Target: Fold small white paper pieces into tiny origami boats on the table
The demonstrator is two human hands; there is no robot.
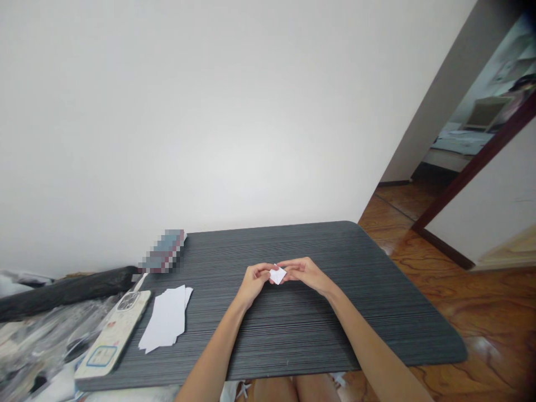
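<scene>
Both of my hands meet over the middle of a dark grey ribbed table [335, 329]. Between them is a small folded piece of white paper [277, 274]. My left hand [254, 281] pinches its left side with curled fingers. My right hand [305, 272] pinches its right side with thumb and fingers pressed together. The paper is held just above the tabletop.
A small stack of white paper sheets [166, 318] lies at the left of the table. A phone [114, 335] lies face down at the left edge. A blurred box [163, 251] sits at the back left corner. Clutter lies left of the table; wooden floor [481, 312] on the right.
</scene>
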